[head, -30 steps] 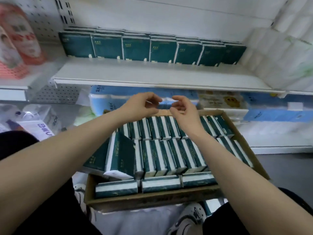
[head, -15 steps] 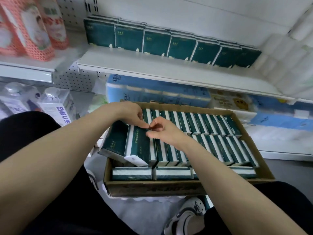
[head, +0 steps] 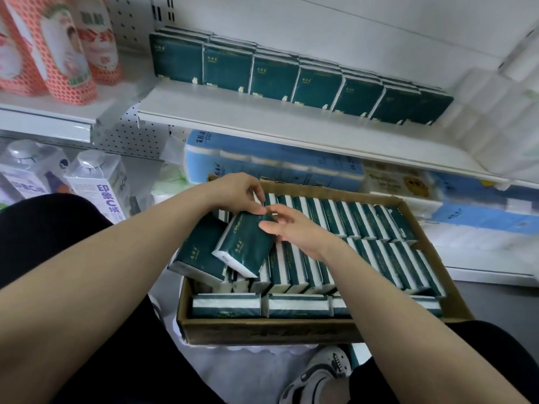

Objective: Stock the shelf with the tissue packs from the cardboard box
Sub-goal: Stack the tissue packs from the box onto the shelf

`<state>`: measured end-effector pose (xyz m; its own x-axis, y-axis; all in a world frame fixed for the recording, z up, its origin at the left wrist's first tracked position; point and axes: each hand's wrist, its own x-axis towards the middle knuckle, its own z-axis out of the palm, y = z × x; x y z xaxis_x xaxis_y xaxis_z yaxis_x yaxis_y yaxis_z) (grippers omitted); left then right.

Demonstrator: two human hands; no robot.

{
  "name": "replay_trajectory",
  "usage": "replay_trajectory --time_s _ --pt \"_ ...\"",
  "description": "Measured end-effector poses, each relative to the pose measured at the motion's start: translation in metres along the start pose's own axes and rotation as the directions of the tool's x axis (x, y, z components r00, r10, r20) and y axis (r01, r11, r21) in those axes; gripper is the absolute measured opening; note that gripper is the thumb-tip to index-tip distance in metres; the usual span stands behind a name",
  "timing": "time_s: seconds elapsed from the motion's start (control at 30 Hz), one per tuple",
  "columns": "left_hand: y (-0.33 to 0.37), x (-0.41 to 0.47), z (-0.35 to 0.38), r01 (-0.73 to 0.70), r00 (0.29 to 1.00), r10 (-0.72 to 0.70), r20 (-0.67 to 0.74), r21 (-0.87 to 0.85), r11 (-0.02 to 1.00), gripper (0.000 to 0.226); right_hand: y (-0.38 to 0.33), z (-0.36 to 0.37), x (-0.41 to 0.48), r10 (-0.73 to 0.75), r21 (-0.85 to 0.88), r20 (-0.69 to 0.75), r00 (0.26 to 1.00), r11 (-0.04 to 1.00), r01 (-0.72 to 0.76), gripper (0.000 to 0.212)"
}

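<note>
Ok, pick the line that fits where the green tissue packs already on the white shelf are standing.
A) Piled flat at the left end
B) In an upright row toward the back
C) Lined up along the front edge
B: the green tissue packs stand upright side by side in a row set well behind the front edge of the white shelf.

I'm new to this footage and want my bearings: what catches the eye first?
A cardboard box packed with rows of dark green tissue packs sits low in front of the person. Near its left end one tilted pack sticks up, the left hand and right hand meeting at its top. Above, a row of matching packs lines the back of the white shelf.
</note>
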<state>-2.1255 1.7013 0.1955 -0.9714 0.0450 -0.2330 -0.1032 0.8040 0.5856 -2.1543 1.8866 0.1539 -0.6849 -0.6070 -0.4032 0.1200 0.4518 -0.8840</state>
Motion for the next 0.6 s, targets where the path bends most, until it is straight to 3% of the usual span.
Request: replay_trajectory --time_s 0.13,0.3,0.43,0.6 --pt "0.006 0.009 0.009 -0.036 0.995 0.017 -0.093 -0.203 0.978 0.040 0.000 -0.018 -0.001 -0.020 0.104 -0.051 0.998 0.994 0.025 0.029" --pt "0.011 0.020 0.018 0.032 0.990 -0.086 -0.112 -0.415 0.909 0.070 -0.002 -0.052 0.000 0.012 0.268 -0.303 0.953 0.961 0.073 0.029" --pt "0.020 0.024 0.022 0.079 0.983 -0.162 -0.091 -0.583 0.809 0.063 -0.005 -0.072 -0.002 0.058 0.377 -0.411 0.910 0.919 0.112 0.035" --pt "0.035 0.037 0.024 0.038 0.962 -0.216 -0.166 -0.703 0.710 0.056 -0.009 -0.090 -0.009 -0.007 0.289 -0.488 0.873 0.942 0.169 0.028"
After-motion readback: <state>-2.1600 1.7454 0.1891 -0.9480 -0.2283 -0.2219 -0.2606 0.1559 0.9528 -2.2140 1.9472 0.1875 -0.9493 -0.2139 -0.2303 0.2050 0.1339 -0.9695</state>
